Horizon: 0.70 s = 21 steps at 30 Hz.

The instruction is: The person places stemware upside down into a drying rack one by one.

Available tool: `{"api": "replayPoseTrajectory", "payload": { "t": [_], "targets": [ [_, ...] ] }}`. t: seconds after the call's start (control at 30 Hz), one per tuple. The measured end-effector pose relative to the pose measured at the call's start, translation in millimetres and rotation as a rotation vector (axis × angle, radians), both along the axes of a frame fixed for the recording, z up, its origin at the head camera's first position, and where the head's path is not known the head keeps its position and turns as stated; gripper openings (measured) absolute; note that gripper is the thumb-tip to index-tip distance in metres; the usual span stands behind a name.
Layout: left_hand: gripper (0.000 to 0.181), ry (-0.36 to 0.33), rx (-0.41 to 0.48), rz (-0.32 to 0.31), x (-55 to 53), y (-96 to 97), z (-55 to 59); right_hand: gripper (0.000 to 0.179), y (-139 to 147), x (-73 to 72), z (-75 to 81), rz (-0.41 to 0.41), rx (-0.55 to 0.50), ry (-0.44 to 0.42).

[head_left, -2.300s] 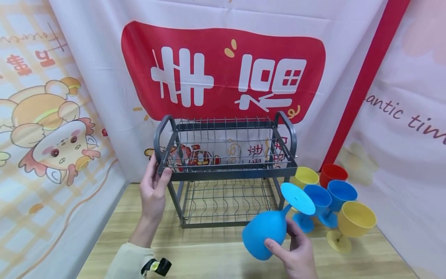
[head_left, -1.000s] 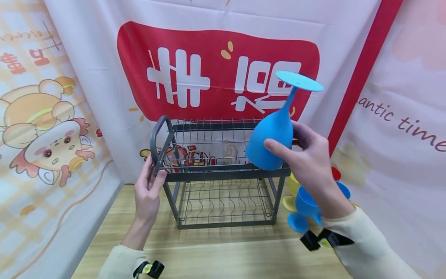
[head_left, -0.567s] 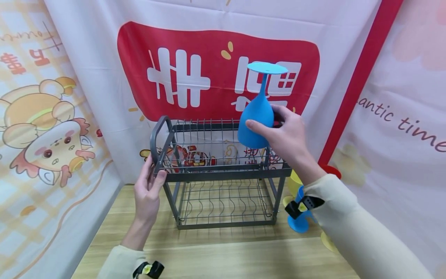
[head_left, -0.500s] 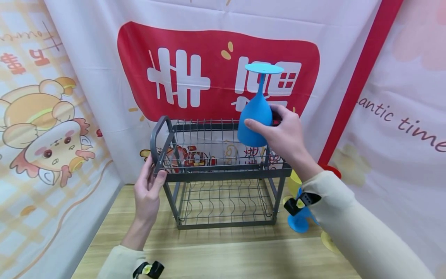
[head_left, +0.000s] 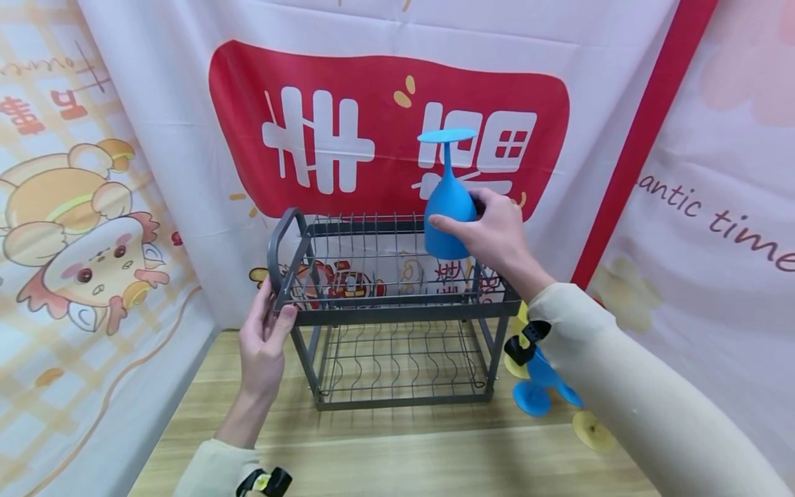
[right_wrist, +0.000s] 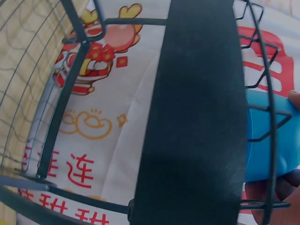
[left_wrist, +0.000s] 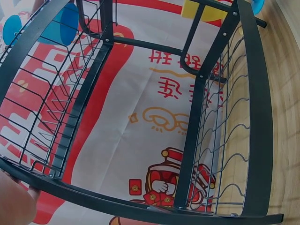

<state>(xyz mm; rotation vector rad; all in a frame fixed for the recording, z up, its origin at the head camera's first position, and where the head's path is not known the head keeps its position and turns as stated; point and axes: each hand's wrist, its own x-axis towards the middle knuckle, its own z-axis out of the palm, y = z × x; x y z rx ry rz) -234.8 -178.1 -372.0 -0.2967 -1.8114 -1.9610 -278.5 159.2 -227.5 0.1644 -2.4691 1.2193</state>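
Note:
A blue plastic goblet (head_left: pixel 448 207) is upside down, its round foot uppermost, over the right part of the upper tier of a dark grey two-tier dish rack (head_left: pixel 397 315). My right hand (head_left: pixel 497 224) grips its bowl from the right, thumb in front. In the right wrist view the goblet (right_wrist: pixel 269 136) shows behind the rack's wires, with fingers at its side. My left hand (head_left: pixel 267 338) holds the rack's left front corner, thumb over the front bar and fingers behind. Only a bit of that hand (left_wrist: pixel 16 199) shows in the left wrist view.
Several goblets stand on the wooden table (head_left: pixel 397 455) right of the rack, partly hidden by my right sleeve (head_left: pixel 621 366). Among them are a blue goblet (head_left: pixel 531 398) and a yellow goblet (head_left: pixel 593 429). A printed cloth (head_left: pixel 379 41) hangs close behind the rack.
My right hand has lifted the blue goblet from low in front of the rack, turned it upright-inverted and moved it left over the upper tier. The left hand keeps its hold on the corner.

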Motion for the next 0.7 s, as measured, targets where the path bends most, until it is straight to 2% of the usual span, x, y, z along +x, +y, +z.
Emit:
{"api": "replayPoseTrajectory", "payload": {
  "t": [0.37, 0.7],
  "targets": [
    [0.061, -0.006, -0.004, 0.001, 2.0, -1.0, 1.6, 0.087, -5.4, -7.7, -1.8, 0.022, 0.033, -0.048],
    [0.06, 0.001, -0.01, 0.009, 1.9, -0.4, 0.6, 0.093, -4.8, -13.0, -1.9, 0.003, 0.038, -0.142]
  ]
}}
